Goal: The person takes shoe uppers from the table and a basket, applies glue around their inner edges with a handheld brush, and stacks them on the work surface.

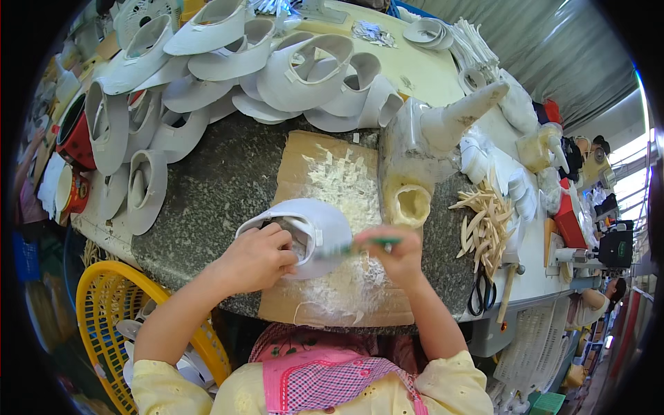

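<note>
My left hand (259,257) grips the near-left rim of a white visor-shaped piece (330,223), fingers closed round its edge beside the opening. In my right hand (401,257) is a brush with a green handle (384,241); its bristle end is smeared by motion over the right side of the piece. Both hands are above a cardboard sheet (292,162) crusted with dried white and cream residue. Just beyond my right hand stands a residue-coated container (404,155) with a round, yellowish opening and a thick spout-like arm.
Many similar white pieces (301,72) are heaped along the far left. To the right lie a pile of pale strips (487,225), black-handled scissors (482,294) and a wooden-handled tool (507,294). A yellow basket (90,304) stands at lower left, below the dark stone worktop (214,162).
</note>
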`<state>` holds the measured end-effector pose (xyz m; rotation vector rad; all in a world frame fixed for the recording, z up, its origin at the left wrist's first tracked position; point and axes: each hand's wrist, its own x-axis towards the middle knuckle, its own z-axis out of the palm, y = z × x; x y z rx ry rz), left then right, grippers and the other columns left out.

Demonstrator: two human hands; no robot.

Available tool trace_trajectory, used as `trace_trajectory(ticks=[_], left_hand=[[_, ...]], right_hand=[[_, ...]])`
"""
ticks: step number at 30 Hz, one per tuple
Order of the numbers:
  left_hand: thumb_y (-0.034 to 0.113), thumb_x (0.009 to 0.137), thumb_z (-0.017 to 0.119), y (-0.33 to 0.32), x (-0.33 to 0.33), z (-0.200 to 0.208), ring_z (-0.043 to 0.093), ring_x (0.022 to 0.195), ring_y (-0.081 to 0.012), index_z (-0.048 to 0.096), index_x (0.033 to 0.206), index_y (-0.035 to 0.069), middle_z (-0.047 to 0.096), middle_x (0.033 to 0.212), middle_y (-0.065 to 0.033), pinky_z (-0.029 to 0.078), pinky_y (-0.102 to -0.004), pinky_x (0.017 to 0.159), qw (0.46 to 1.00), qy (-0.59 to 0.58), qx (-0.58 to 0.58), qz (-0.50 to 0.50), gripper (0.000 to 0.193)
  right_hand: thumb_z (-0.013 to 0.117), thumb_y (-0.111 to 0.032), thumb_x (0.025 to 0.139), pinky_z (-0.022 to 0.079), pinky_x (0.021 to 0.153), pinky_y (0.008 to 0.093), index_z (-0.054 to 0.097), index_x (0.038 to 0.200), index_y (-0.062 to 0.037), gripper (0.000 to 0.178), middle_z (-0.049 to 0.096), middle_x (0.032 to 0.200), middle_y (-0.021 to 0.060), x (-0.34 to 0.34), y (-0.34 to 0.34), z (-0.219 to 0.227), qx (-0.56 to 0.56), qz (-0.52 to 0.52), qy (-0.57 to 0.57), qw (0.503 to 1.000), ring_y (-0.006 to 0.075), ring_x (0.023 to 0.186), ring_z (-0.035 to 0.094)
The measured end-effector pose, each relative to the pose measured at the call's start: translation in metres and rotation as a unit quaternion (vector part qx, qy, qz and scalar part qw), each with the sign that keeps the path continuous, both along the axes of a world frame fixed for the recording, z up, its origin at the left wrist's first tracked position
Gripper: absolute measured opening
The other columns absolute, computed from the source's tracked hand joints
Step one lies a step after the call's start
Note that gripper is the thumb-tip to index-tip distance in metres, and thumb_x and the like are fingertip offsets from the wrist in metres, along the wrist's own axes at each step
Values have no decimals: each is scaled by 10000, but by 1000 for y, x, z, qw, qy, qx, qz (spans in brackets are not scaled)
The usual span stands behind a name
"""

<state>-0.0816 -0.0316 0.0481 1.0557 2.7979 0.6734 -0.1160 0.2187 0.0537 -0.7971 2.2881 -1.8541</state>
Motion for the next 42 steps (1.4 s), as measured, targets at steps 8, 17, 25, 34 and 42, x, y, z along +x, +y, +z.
trace_trajectory(ticks=[8, 17, 25, 34, 42], left_hand=[[240, 709, 643, 5, -9, 17, 601, 680, -277, 588, 802, 87, 585, 702, -98, 479, -390, 635, 983, -110, -145, -38, 188], [94, 800, 603, 3, -7, 64, 585, 676, -72, 568, 892, 5, 634, 694, -86, 452, -225, 574, 868, -309, 298, 247, 133], [229, 882, 525, 29, 9, 15, 525, 729, -72, 510, 1109, 6, 601, 871, -70, 432, -226, 659, 782, -409, 368, 292, 318], [809, 670, 14, 41, 6, 36, 352, 1209, -264, 68, 1409, 128, 372, 1334, -133, 245, -426, 996, 631, -567, 470, 242, 1006], [810, 676, -3, 29, 14, 41, 333, 1227, -246, 57, 1406, 96, 332, 1363, -119, 220, -369, 1018, 569, -523, 583, 251, 1022]], right_hand=[[610, 17, 759, 484, 620, 234, 658, 875, -24, 132, 654, 792, 88, 6, 6, -8, 30, -15, -13, 999, 138, 705, 618], [623, 35, 745, 451, 578, 241, 633, 876, -2, 137, 627, 740, 90, -22, 71, 24, 96, -251, 199, 942, 151, 672, 603], [620, -6, 765, 417, 514, 193, 655, 860, -15, 101, 639, 740, 53, -2, 119, 22, -67, -282, 72, 954, 84, 578, 532], [607, 2, 784, 438, 537, 192, 620, 899, 28, 118, 631, 750, 82, 18, 21, 23, -218, -145, 3, 965, 107, 621, 572], [572, 66, 761, 462, 570, 243, 633, 922, -21, 193, 651, 782, 84, 27, -14, 38, -82, 83, 32, 993, 151, 667, 599]])
